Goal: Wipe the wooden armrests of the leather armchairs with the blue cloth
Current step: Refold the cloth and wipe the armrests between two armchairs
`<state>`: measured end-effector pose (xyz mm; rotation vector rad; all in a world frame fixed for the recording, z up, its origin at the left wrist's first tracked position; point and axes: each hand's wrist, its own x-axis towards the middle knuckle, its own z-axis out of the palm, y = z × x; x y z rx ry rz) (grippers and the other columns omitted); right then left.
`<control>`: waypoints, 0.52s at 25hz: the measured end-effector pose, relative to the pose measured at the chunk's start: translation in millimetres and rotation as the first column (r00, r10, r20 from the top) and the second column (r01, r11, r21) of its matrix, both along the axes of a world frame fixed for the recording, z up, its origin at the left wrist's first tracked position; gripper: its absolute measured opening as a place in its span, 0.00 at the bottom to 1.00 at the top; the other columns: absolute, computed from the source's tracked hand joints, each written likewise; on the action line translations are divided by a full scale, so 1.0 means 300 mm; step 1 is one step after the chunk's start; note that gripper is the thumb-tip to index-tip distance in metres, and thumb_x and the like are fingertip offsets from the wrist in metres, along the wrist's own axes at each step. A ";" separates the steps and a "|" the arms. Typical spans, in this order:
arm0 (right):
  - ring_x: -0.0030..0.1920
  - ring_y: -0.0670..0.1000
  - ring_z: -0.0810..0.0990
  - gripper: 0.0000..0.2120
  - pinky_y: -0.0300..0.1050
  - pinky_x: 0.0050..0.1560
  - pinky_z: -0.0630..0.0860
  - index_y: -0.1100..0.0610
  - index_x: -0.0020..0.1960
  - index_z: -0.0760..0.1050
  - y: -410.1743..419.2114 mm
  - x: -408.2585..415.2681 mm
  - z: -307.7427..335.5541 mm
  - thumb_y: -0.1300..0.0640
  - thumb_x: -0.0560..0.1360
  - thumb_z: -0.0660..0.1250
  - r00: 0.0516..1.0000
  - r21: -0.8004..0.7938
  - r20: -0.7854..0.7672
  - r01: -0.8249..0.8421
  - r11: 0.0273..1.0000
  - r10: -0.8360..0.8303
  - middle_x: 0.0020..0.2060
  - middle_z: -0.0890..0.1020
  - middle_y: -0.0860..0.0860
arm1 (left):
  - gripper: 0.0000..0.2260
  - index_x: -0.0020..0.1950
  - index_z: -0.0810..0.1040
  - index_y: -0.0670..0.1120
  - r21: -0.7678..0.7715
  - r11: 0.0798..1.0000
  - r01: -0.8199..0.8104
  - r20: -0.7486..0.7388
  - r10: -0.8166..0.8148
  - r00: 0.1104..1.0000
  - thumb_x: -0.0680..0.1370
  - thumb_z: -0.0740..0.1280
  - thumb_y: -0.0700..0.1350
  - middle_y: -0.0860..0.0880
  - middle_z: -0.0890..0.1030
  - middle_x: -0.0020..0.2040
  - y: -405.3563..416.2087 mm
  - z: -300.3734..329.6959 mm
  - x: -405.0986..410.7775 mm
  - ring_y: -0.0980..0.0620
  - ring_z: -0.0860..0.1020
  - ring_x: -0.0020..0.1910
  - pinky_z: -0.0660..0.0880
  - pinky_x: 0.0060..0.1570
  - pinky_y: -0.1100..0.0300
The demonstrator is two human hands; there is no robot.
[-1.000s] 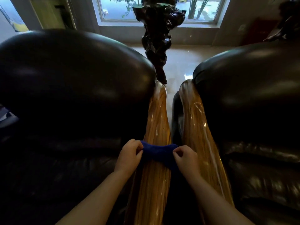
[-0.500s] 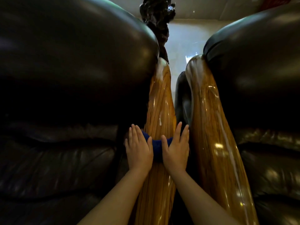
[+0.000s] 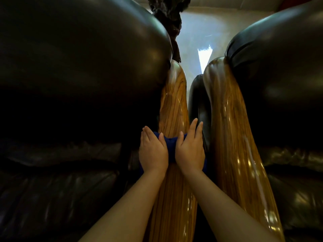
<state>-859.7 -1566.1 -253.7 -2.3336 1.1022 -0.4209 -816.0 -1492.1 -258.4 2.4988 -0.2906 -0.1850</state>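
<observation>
The dark blue folded cloth lies across the glossy wooden armrest of the left black leather armchair. The left hand and right hand press it down side by side, fingers straight, grip apart. The right armchair's wooden armrest is just beside.
</observation>
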 end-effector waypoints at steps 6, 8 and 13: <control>0.72 0.56 0.61 0.29 0.47 0.55 0.74 0.54 0.75 0.45 -0.099 0.123 0.002 0.48 0.79 0.52 1.000 0.037 0.019 0.018 0.999 -0.019 0.76 0.51 0.56 | 0.26 0.73 0.51 0.41 -0.004 1.000 0.029 0.016 -0.028 0.999 0.80 0.51 0.52 0.41 0.61 0.74 -0.098 0.003 0.120 0.47 0.62 0.72 0.68 0.65 0.52; 0.73 0.55 0.60 0.29 0.45 0.57 0.72 0.54 0.75 0.46 -0.128 0.159 -0.001 0.48 0.79 0.53 0.999 0.050 0.037 0.008 0.999 -0.010 0.76 0.51 0.56 | 0.26 0.73 0.51 0.41 -0.006 0.998 0.058 0.052 -0.058 0.997 0.80 0.51 0.52 0.42 0.61 0.74 -0.125 0.002 0.154 0.47 0.62 0.72 0.68 0.65 0.53; 0.73 0.56 0.59 0.30 0.46 0.56 0.70 0.53 0.75 0.45 -0.203 0.247 -0.009 0.48 0.78 0.54 0.998 0.118 0.070 -0.015 0.993 0.007 0.76 0.48 0.55 | 0.25 0.73 0.52 0.41 0.006 0.994 0.109 0.116 -0.109 0.987 0.80 0.53 0.50 0.41 0.64 0.73 -0.191 0.005 0.241 0.46 0.65 0.70 0.71 0.62 0.52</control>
